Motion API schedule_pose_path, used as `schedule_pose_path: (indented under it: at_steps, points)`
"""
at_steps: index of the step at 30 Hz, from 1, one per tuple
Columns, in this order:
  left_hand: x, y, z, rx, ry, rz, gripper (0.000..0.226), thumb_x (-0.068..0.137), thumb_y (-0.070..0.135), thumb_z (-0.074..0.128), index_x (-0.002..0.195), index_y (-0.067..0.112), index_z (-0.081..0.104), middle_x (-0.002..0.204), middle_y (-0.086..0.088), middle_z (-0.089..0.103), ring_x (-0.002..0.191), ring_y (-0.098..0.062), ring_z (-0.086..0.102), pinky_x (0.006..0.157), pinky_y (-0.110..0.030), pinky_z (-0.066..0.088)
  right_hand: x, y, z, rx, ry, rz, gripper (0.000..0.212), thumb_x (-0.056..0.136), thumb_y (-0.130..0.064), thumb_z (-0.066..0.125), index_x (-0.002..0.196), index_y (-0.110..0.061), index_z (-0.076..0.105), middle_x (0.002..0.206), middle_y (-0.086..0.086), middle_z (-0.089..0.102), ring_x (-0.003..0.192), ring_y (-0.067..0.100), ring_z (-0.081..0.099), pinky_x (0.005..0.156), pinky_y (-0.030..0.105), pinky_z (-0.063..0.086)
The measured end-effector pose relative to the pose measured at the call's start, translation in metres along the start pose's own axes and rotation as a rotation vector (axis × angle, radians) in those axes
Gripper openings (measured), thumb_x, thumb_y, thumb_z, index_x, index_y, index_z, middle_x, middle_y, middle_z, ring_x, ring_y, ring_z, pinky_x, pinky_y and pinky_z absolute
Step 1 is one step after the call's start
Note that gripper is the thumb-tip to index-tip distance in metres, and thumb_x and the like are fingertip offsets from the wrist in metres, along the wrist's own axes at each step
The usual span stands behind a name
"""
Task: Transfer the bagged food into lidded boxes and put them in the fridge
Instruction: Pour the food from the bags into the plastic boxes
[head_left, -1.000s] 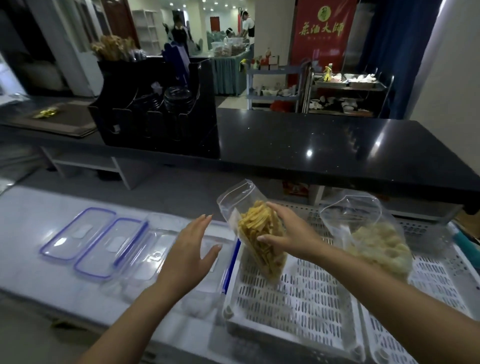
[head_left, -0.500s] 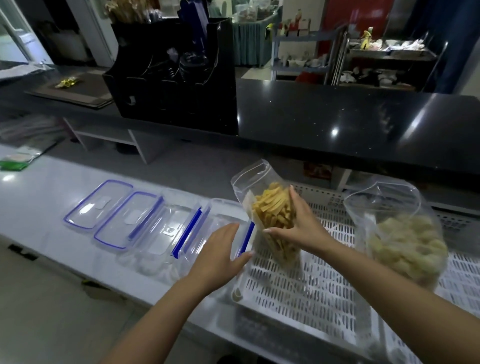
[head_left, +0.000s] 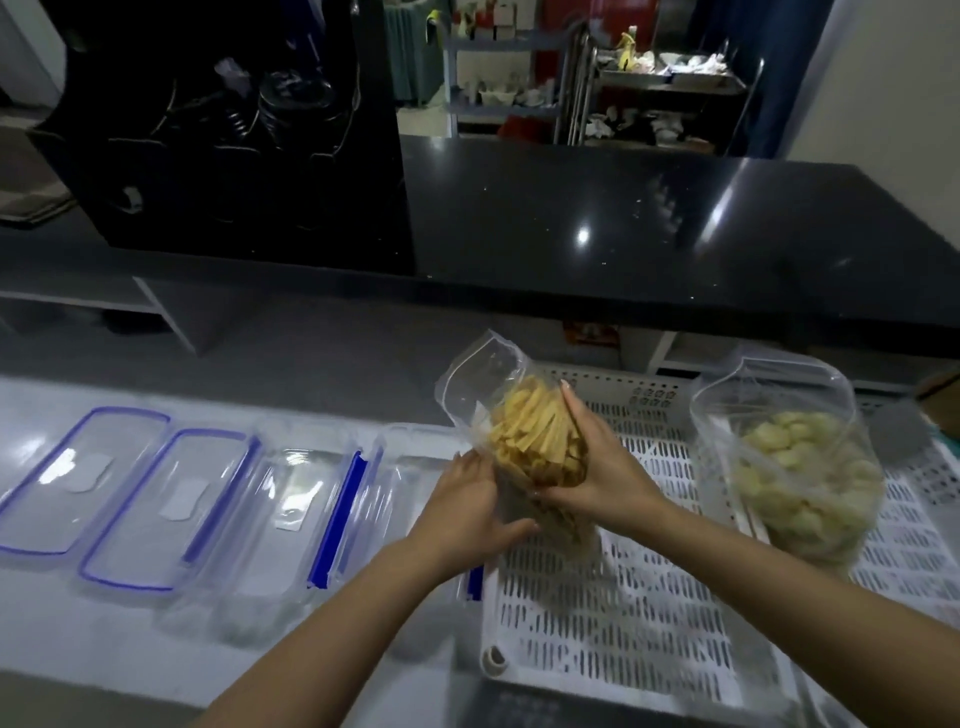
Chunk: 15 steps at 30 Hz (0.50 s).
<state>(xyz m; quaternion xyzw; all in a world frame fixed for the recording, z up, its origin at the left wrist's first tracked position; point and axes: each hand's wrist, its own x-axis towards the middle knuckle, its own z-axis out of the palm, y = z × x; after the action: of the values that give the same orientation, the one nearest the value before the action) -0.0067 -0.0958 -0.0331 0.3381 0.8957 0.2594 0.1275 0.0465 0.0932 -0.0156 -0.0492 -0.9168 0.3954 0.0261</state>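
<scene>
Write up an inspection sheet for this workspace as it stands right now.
Surface: pale counter; white slotted tray at right.
Job's things: bag of yellow strips upright over the tray; bag of pale chunks on the tray; two blue-rimmed lids beside clear boxes, nothing seen inside.
Clutter: nothing seen.
Hands: right hand grips the strip bag; left hand touches its lower side.
Cables: nothing seen.
Surroundings: black countertop, black organiser, shelving cart.
</scene>
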Motion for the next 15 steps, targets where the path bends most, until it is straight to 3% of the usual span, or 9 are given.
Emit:
schedule_pose_path:
  at_steps: [4, 6, 8, 13, 15]
  points:
    - [0.006, -0.001, -0.016, -0.129, 0.02, 0.099, 0.062, 0.078, 0.051, 0.069, 0.13, 0.029, 0.044, 0.134, 0.002, 0.049, 0.123, -0.015, 0.044, 0.105, -0.034, 0.041, -0.006, -0.023, -0.008, 0.122, 0.089, 0.033, 0.125, 0.052, -0.071, 0.078, 0.153, -0.035, 0.014, 0.145, -0.009, 0.04, 0.131, 0.008, 0.043, 0.105, 0.041, 0.045]
    - [0.011, -0.001, -0.023, -0.208, 0.051, 0.148, 0.054, 0.08, 0.043, 0.071, 0.126, 0.029, 0.047, 0.129, 0.004, 0.054, 0.118, -0.013, 0.049, 0.098, -0.031, 0.046, -0.009, -0.036, -0.009, 0.139, 0.154, 0.01, 0.119, 0.054, -0.07, 0.079, 0.151, -0.03, 0.024, 0.138, -0.012, 0.047, 0.126, 0.007, 0.047, 0.102, 0.043, 0.047]
    - [0.013, -0.002, -0.032, -0.267, 0.084, 0.18, 0.059, 0.08, 0.041, 0.072, 0.13, 0.033, 0.042, 0.132, 0.008, 0.052, 0.119, -0.007, 0.047, 0.094, -0.021, 0.041, -0.012, -0.049, -0.009, 0.163, 0.228, -0.009, 0.113, 0.057, -0.065, 0.082, 0.15, -0.029, 0.027, 0.135, -0.013, 0.05, 0.124, 0.006, 0.049, 0.101, 0.043, 0.048]
    - [0.008, -0.002, -0.064, -0.369, 0.175, 0.318, 0.071, 0.075, 0.053, 0.068, 0.137, 0.039, 0.035, 0.136, 0.017, 0.043, 0.121, 0.007, 0.041, 0.097, -0.013, 0.038, -0.023, -0.092, -0.01, 0.287, 0.393, -0.021, 0.098, 0.053, -0.062, 0.084, 0.131, -0.069, 0.025, 0.125, -0.031, 0.053, 0.114, -0.003, 0.055, 0.089, 0.024, 0.053]
    - [0.002, -0.002, -0.078, -0.478, 0.179, 0.379, 0.079, 0.074, 0.054, 0.07, 0.141, 0.04, 0.032, 0.139, 0.024, 0.039, 0.126, 0.011, 0.038, 0.097, -0.005, 0.035, -0.028, -0.106, -0.01, 0.385, 0.407, -0.024, 0.099, 0.054, -0.054, 0.087, 0.134, -0.064, 0.03, 0.125, -0.029, 0.055, 0.113, -0.004, 0.057, 0.087, 0.021, 0.055]
